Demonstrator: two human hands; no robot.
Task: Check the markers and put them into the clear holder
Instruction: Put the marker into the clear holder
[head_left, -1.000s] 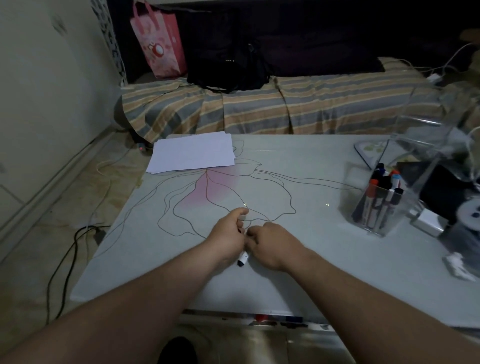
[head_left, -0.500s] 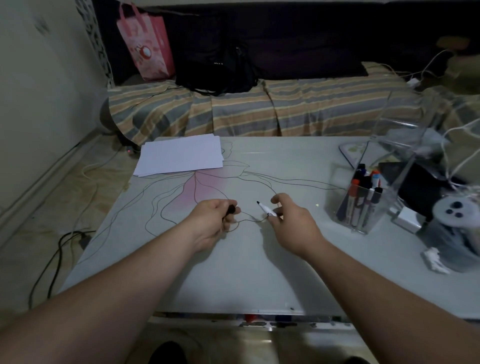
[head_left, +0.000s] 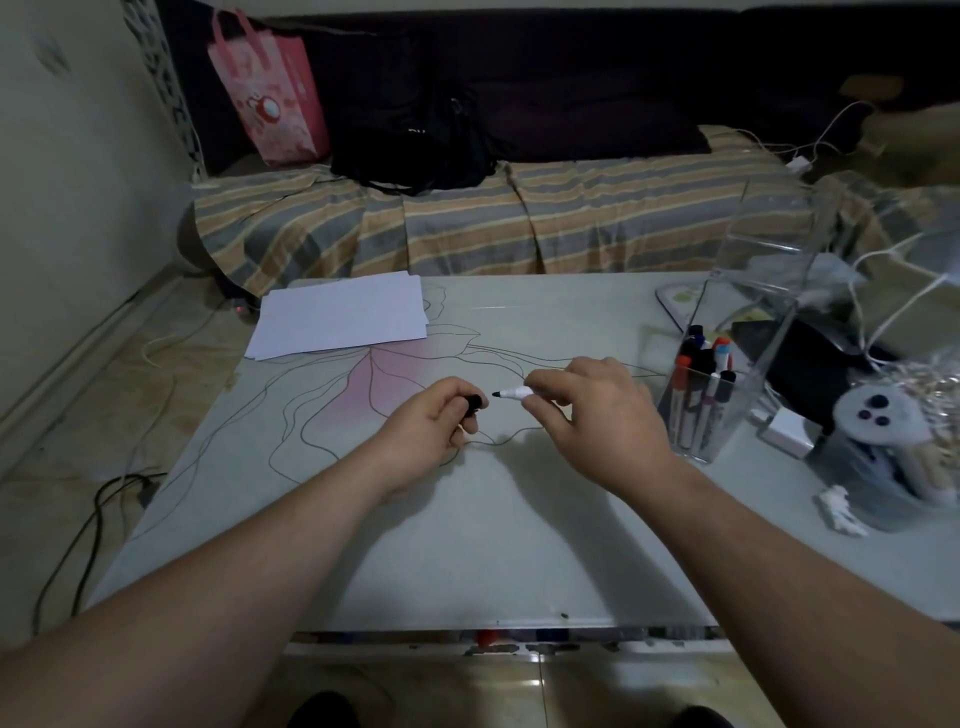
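My right hand (head_left: 597, 415) pinches an uncapped white marker (head_left: 514, 393), its black tip pointing left just above the white table (head_left: 493, 545). My left hand (head_left: 431, 431) is curled around the marker's black cap (head_left: 474, 401), a short gap away from the tip. The clear holder (head_left: 698, 415) stands to the right of my right hand and holds several capped markers (head_left: 701, 374) upright, with red, blue and black caps.
A stack of white paper (head_left: 340, 314) lies at the table's far left. Black drawn lines and a pink patch (head_left: 379, 387) mark the tabletop. Clear boxes, cables, a white charger (head_left: 787, 431) and clutter crowd the right side. A striped couch stands behind.
A second ago both hands were together on the capped marker. The cap came off into my left hand, and the hands parted; now the marker tip points toward the cap.
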